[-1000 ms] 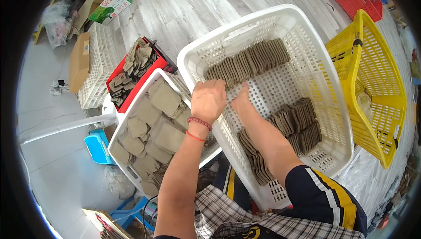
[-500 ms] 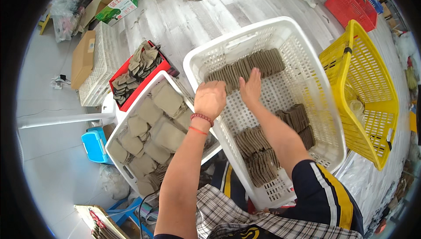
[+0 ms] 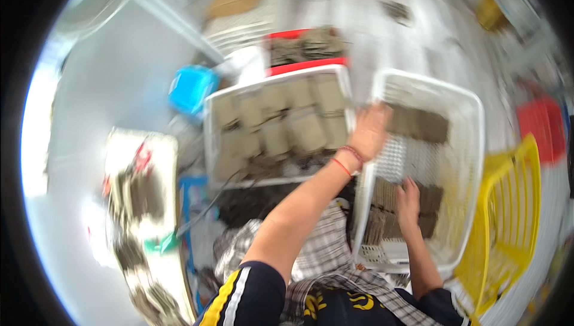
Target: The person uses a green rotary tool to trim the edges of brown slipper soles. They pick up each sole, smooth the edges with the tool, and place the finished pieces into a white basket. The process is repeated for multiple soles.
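Observation:
The view is smeared by motion. My left hand [image 3: 371,130] hangs over the left rim of a white perforated basket [image 3: 472,164], fingers stretched out with nothing visible in them. Beside it, a row of flat grey-brown pieces [image 3: 421,124] stands packed on edge at the basket's far end. My right hand [image 3: 409,203] is inside the basket, its fingers extended above or against the nearer rows of the same pieces [image 3: 430,200]; whether it touches them I cannot tell. To the left, a white tub [image 3: 210,140] holds stacks of larger-looking flat pieces lying face up.
Behind the tub is a red box [image 3: 308,66] of loose pieces. A blue container [image 3: 192,90] stands left of it. More pieces lie on a pale board [image 3: 170,206] at the left. Yellow [image 3: 508,206] and red [image 3: 541,128] baskets stand at the right.
The view has swung left, so the white basket now sits farther right. My left hand has left the far row for the rim; my right hand has drawn back toward the nearer rows.

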`<control>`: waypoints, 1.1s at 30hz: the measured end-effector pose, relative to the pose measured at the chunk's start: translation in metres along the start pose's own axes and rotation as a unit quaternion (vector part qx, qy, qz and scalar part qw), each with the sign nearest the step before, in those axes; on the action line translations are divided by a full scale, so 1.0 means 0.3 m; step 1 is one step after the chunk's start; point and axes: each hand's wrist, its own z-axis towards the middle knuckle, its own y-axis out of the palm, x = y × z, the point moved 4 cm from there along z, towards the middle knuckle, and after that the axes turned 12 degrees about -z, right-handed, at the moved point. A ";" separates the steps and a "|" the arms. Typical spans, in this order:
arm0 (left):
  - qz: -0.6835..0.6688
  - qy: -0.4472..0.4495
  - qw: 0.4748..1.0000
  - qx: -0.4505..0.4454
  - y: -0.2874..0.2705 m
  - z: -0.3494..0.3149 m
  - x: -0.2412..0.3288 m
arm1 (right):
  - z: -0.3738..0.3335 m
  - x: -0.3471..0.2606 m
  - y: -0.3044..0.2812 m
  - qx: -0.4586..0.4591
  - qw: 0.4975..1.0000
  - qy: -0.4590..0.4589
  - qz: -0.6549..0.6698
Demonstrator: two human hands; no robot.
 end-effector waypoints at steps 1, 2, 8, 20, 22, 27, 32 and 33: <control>-0.054 -0.022 0.998 -0.024 -0.074 -0.053 0.038 | -0.094 0.006 -0.040 0.048 0.998 -0.046 0.005; -0.076 -0.036 0.996 -0.032 -0.179 -0.131 0.098 | -0.175 0.017 -0.061 0.060 0.996 -0.018 0.064; -0.207 -0.217 0.954 -0.016 -0.762 -0.774 0.410 | -0.368 -0.375 -0.156 -0.022 0.966 -0.180 0.183; -0.126 -0.427 0.660 0.605 -1.217 -1.830 0.904 | -0.888 -1.291 0.093 -0.425 0.736 -0.509 0.134; -0.043 -0.427 0.613 0.663 -1.282 -1.936 1.030 | -1.004 -1.329 0.196 -0.503 0.701 -0.478 0.162; 0.214 -0.415 0.527 0.710 -1.487 -2.367 1.281 | -1.273 -1.475 0.344 -0.648 0.659 -0.366 0.111; 0.278 -0.451 0.625 0.574 -1.737 -2.517 1.258 | -1.403 -1.666 0.497 -0.698 0.639 -0.289 0.140; 0.250 -0.449 0.652 0.558 -1.768 -2.532 1.207 | -1.412 -1.700 0.538 -0.695 0.649 -0.277 0.142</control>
